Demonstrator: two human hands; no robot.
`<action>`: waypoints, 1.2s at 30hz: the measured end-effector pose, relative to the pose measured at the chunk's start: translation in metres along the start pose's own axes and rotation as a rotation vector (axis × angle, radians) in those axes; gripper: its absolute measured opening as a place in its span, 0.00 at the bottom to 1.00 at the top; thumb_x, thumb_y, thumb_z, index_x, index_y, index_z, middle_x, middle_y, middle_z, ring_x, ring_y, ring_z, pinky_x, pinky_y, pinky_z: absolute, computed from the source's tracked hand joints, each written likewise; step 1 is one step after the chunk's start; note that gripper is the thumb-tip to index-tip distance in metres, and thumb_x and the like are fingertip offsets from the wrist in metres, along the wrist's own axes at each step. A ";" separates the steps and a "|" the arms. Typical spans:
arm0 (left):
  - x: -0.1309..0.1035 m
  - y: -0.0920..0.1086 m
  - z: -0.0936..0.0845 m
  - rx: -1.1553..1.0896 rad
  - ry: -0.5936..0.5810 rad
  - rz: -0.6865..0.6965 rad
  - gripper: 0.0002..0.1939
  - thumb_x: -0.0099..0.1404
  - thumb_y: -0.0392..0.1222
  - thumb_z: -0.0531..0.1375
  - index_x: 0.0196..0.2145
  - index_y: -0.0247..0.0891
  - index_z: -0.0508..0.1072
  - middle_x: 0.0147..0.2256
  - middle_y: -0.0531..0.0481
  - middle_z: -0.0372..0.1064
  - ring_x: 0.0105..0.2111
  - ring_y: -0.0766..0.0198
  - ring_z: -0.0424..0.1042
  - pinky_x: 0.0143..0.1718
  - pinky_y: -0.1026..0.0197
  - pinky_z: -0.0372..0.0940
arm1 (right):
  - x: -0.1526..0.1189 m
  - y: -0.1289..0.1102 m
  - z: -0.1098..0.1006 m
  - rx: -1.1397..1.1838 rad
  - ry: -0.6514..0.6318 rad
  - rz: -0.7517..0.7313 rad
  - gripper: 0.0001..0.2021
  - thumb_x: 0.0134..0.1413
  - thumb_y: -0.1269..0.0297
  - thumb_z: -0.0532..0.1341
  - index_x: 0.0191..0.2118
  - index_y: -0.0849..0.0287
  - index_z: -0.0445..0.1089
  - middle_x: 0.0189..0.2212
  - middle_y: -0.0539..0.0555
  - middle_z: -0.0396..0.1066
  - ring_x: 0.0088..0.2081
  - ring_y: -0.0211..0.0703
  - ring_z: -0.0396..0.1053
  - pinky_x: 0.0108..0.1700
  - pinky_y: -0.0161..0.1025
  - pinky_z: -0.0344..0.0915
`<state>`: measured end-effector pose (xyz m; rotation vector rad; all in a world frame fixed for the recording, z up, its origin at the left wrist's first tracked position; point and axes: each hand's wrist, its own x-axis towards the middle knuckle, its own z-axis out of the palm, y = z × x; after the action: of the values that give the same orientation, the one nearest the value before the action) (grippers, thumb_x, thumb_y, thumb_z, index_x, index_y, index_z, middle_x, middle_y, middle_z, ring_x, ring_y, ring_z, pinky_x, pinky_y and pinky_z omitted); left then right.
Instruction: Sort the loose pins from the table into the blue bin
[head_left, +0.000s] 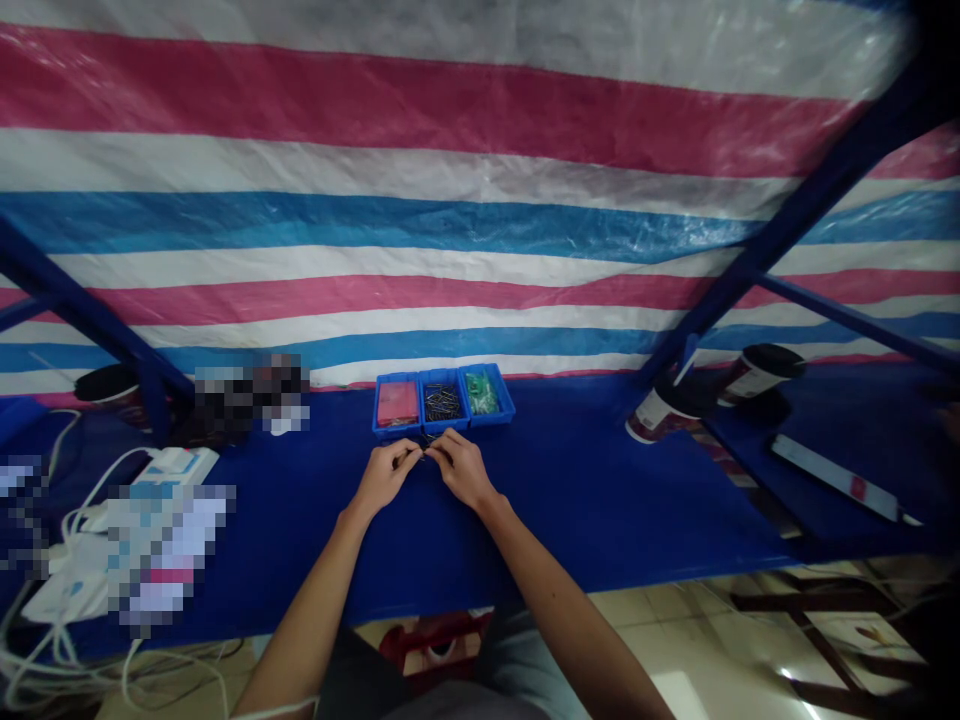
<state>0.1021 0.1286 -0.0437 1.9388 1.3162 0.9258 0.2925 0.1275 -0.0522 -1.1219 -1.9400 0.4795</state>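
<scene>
My left hand (385, 474) and my right hand (462, 468) meet over the blue tabletop (570, 490), just in front of three small blue bins. Both are closed in a pinch, fingertips almost touching. Something small and dark shows between them, too tiny to name. The left bin (388, 434) has flat pink pieces (397, 402) in it. Many thin dark pieces (442, 402), which look like small metal parts, fill the middle bin (446, 427). Green pieces (481, 390) with a shiny look lie in the right bin (510, 408).
White power strips (180, 465) and tangled cables (64, 640) occupy the left side. Two dark-lidded cups (660, 410) (757, 374) stand at the right, near a long pale bar (832, 477). Blue frame posts (720, 290) slant before a striped sheet (450, 230).
</scene>
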 end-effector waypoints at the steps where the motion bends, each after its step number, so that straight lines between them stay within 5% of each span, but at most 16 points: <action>1: 0.000 0.000 0.000 -0.001 0.002 -0.001 0.19 0.69 0.53 0.54 0.35 0.34 0.77 0.19 0.57 0.54 0.21 0.68 0.53 0.27 0.66 0.50 | 0.000 0.000 0.000 0.009 0.005 -0.001 0.09 0.68 0.62 0.56 0.39 0.56 0.73 0.36 0.52 0.70 0.35 0.39 0.70 0.39 0.34 0.64; 36: 0.001 -0.001 -0.001 -0.033 0.050 -0.018 0.19 0.68 0.53 0.55 0.33 0.35 0.77 0.19 0.57 0.58 0.21 0.68 0.54 0.26 0.66 0.51 | 0.002 0.005 0.003 0.065 0.071 0.036 0.07 0.65 0.67 0.57 0.38 0.55 0.73 0.36 0.53 0.68 0.33 0.40 0.68 0.39 0.35 0.65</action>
<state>0.1005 0.1297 -0.0439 1.8874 1.3362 0.9874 0.2927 0.1321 -0.0561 -1.1192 -1.8332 0.5113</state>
